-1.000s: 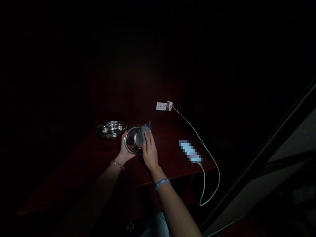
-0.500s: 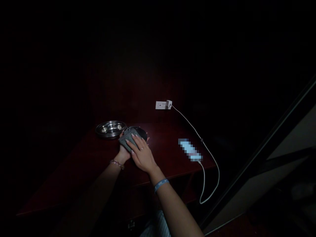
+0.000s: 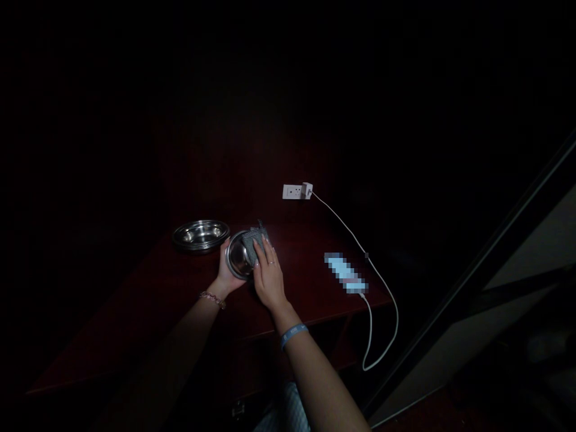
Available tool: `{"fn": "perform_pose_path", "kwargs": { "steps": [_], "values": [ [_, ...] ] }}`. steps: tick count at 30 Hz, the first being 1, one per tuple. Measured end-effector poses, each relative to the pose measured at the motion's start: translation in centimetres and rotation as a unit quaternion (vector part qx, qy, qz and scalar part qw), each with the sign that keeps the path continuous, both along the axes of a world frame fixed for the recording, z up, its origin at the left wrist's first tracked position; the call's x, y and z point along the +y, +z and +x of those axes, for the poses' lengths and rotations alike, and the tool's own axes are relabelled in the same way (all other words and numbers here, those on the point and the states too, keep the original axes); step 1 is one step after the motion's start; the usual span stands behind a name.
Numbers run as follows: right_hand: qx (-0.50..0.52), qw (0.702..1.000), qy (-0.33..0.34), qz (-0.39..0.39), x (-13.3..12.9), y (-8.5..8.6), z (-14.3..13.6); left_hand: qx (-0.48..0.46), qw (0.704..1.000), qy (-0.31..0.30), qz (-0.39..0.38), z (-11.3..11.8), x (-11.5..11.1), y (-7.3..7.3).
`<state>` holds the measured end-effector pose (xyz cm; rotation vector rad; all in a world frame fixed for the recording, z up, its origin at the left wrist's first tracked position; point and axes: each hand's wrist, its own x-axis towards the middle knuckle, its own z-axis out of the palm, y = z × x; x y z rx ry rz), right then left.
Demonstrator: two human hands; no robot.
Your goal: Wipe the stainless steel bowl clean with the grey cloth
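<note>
My left hand (image 3: 227,275) grips a small metal bowl (image 3: 237,258) by its left side, with the shiny inside tilted toward me. A grey cloth (image 3: 255,245) lies over the bowl's right part. My right hand (image 3: 269,273) presses the cloth against the bowl, fingers bent over it. Part of the bowl is hidden under the cloth and the right hand. Just left of my hands, a few stacked shallow metal dishes (image 3: 201,234) rest on the dark red table (image 3: 180,288).
A white charger (image 3: 306,189) sits in the wall socket (image 3: 291,192). Its white cable (image 3: 342,222) loops past the table's right edge to a phone (image 3: 345,273), whose screen is blurred out. A dark slanted frame (image 3: 472,282) stands at the right.
The cloth, which covered most of the bowl, has moved right with my right hand. The bowl's shiny inside now shows. The dishes and phone stay in place.
</note>
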<state>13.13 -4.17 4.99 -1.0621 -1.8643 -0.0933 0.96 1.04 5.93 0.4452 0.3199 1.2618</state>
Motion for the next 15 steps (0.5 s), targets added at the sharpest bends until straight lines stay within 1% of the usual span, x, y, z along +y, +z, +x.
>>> {"fn": "perform_pose_path", "kwargs": {
  "steps": [2,8,15],
  "values": [
    [0.037,0.999,-0.005,-0.004,0.27,-0.28,0.17,0.008,1.0,0.005,-0.011,0.04,-0.1,0.11],
    [0.146,0.989,-0.007,-0.026,0.93,-0.95,0.47,0.012,1.0,-0.016,-0.004,0.11,-0.58,0.67],
    [0.156,0.987,-0.009,-0.036,0.97,-0.97,0.43,0.013,1.0,-0.004,0.005,0.22,-0.56,0.67]
  ]
}}
